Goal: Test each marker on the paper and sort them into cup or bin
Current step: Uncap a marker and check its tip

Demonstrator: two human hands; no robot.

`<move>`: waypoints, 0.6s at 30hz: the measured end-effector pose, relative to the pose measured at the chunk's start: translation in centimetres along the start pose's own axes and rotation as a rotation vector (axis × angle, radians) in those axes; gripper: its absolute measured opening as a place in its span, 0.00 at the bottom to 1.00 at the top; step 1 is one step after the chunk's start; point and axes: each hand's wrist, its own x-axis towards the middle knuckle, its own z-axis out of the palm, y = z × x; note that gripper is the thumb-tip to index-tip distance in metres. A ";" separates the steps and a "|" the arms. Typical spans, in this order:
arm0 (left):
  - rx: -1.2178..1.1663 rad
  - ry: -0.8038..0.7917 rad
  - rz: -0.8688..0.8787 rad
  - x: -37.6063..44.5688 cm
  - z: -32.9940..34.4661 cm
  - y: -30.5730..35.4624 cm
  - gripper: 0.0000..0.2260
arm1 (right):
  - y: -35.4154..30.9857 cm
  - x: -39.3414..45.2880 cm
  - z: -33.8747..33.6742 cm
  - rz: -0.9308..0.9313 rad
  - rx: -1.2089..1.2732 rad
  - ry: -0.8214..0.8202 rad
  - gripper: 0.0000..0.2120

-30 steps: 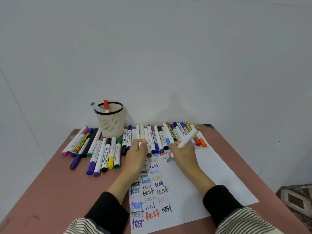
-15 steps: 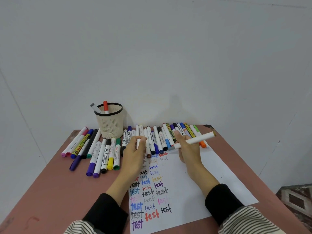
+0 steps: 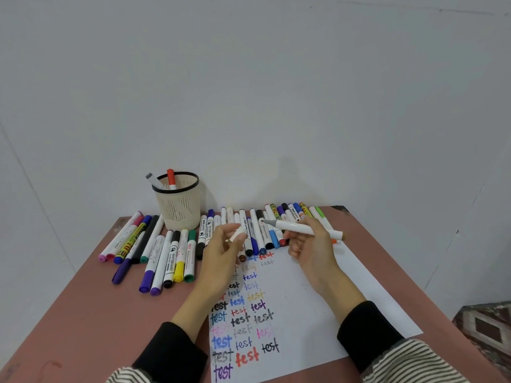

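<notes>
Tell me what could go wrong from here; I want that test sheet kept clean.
1. The uncapped white marker in the right hand hovers, grey tip exposed, above the row of capped markers; it could smear them or the white paper sheet.
2. The small white cap pinched in the left hand might miss the tip when recapping.

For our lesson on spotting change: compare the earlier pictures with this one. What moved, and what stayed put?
The right hand has lifted the white marker off the paper and turned it level, its grey tip now pointing left toward the left hand, which holds the cap up to meet it. The cup, the rows of markers and the written words stayed as they were.
</notes>
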 end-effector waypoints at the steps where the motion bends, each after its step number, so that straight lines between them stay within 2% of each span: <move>1: -0.004 0.003 -0.003 0.0 0.0 -0.1 0.07 | 0.1 0.1 0.0 -0.004 -0.010 0.010 0.15; 13: 0.002 -0.108 -0.002 -0.1 -0.1 0.3 0.07 | 0.3 0.1 -0.2 -0.077 -0.179 0.035 0.05; 18: 0.008 -0.167 0.006 -0.4 0.2 0.3 0.07 | 0.3 -0.3 0.2 -0.092 -0.268 0.018 0.07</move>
